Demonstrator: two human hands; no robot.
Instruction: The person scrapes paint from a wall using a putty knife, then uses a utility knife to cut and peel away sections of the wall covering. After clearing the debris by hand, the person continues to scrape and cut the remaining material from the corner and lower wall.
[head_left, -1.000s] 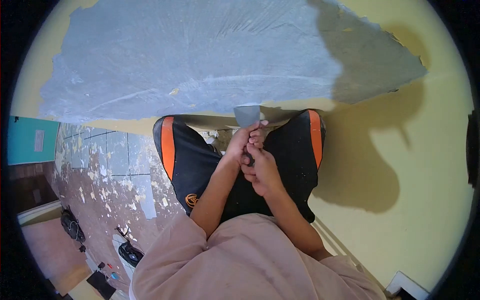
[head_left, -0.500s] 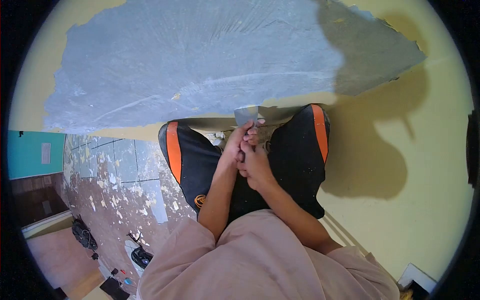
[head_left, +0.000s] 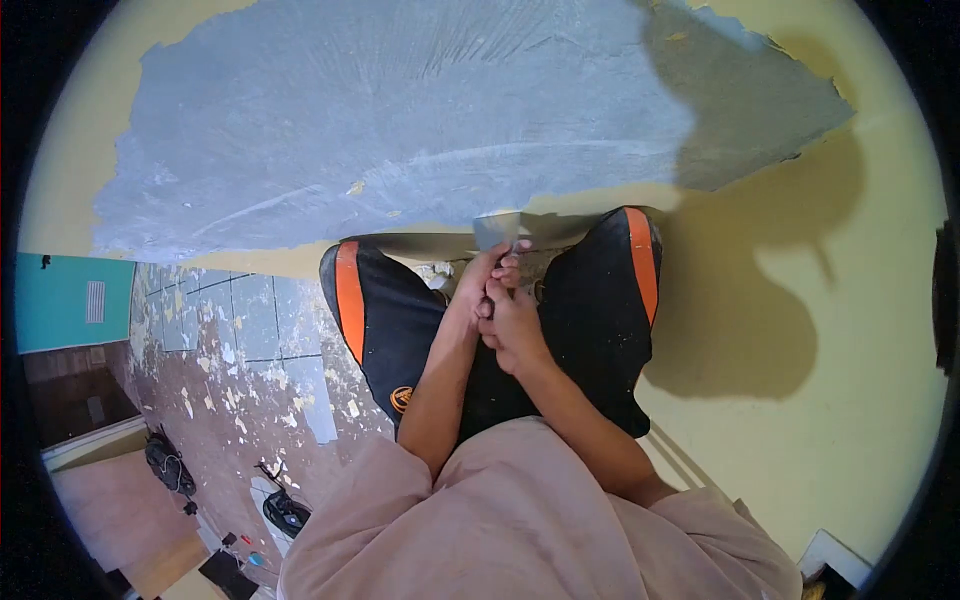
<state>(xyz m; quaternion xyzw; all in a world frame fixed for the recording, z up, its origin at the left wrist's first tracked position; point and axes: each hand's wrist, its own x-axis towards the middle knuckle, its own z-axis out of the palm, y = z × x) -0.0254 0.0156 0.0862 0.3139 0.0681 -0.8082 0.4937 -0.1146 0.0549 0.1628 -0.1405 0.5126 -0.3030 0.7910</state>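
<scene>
A flat-bladed scraper (head_left: 497, 231) points away from me, its wide blade against the wall at the lower border of the bared grey patch (head_left: 400, 130). My left hand (head_left: 484, 284) is closed around it just behind the blade, with a thumb or finger reaching toward the metal. Behind it, my right hand (head_left: 515, 325) wraps the handle end, close against the left. Most of the handle is hidden by my fingers. Yellow paint (head_left: 560, 197) borders the grey patch along its lower side.
My knees in black trousers (head_left: 590, 320) flank my hands. Paint flakes (head_left: 240, 380) litter the floor at left. A black bag (head_left: 168, 465) and another dark item (head_left: 285, 512) lie there. A yellow wall (head_left: 740, 440) stands close on my right, carrying my shadow.
The whole view has shifted slightly to the right. Both hands keep their grip on the scraper, and its blade stays at nearly the same place on the wall.
</scene>
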